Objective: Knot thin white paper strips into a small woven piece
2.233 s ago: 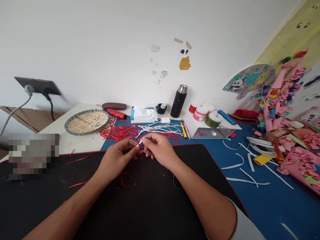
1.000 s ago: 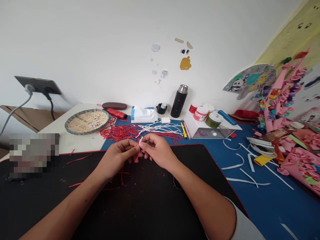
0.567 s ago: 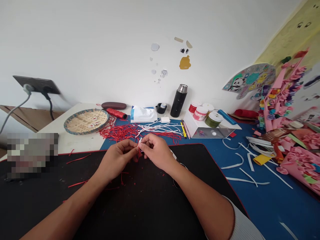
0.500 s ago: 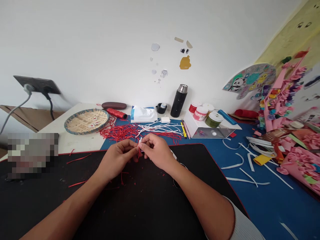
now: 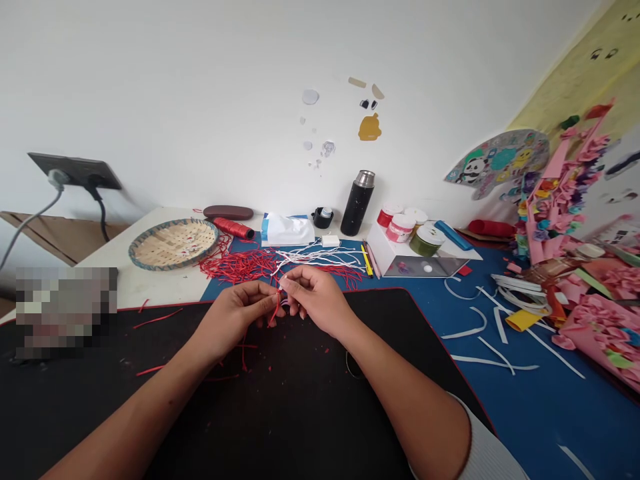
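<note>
Over the black mat my left hand point(image 5: 234, 317) pinches a thin red cord point(image 5: 274, 311), thumb against fingers. The cord's tail dangles below the fingertips. Close against it, my right hand point(image 5: 320, 301) is closed on a white cord point(image 5: 285, 302), of which only a short piece shows between the two hands. Where red and white meet, the fingers hide most of the detail. Just beyond my hands lie a heap of red cords point(image 5: 245, 265) and several white cords point(image 5: 320, 257).
Loose red snippets point(image 5: 159, 319) dot the black mat point(image 5: 280, 413). Behind stand a woven basket point(image 5: 173, 245), red thread spool point(image 5: 233, 229), tissue pack point(image 5: 289, 230), black thermos point(image 5: 358, 203) and paint jars point(image 5: 400, 228) on a white box. White strips point(image 5: 493, 363) and pink paper flowers point(image 5: 600, 320) lie right.
My right fingertips have shifted slightly, and less white shows above them. The red cord's tail now hangs lower and further left. My left hand stays almost in place.
</note>
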Demonstrator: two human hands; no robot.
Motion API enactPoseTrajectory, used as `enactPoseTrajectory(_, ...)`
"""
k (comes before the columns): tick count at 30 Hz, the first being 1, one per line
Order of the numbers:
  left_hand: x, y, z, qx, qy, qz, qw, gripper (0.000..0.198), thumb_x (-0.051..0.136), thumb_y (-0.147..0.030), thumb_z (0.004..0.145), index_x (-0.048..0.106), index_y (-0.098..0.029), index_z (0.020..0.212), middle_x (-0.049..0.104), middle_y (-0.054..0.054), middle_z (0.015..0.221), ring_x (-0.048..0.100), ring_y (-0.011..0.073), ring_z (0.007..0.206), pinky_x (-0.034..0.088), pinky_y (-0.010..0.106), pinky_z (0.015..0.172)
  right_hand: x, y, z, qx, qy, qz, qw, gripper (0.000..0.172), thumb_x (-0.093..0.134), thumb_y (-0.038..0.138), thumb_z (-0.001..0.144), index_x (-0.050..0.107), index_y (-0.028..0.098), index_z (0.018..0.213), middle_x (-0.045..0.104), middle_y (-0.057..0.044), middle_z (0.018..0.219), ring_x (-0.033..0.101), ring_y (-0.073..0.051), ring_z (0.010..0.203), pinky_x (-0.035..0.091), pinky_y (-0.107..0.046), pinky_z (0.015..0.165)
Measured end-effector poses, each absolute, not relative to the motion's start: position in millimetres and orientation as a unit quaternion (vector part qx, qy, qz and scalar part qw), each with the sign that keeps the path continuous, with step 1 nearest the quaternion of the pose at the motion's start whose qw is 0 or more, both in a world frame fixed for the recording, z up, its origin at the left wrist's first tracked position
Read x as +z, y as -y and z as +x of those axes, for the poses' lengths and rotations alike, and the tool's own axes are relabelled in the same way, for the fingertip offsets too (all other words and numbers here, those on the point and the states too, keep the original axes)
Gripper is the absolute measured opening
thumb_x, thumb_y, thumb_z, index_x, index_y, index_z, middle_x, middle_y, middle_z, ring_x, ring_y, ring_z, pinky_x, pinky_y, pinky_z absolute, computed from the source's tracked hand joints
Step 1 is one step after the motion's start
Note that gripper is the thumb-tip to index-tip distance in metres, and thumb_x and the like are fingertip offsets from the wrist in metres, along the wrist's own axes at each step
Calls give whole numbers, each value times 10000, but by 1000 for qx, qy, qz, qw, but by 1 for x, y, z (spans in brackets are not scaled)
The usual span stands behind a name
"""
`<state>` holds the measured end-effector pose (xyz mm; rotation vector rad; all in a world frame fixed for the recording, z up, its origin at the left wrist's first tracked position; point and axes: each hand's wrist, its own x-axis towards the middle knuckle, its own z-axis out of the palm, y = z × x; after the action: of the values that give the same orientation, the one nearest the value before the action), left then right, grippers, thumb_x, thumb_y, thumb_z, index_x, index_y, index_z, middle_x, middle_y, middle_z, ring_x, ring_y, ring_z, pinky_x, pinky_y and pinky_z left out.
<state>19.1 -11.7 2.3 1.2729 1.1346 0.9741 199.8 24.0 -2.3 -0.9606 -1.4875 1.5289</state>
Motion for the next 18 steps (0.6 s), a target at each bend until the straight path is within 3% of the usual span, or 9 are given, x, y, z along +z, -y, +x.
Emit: enactPoseTrajectory(18, 2, 11, 20, 417, -498, 557, 518, 408, 781, -612, 776, 729, -208, 796, 743, 27, 723, 622, 170, 609, 440, 271, 564, -10, -24, 198, 565, 604, -388, 406, 191, 653, 378, 951, 622, 190, 934, 602, 52, 574, 540, -94, 448, 387, -189, 402)
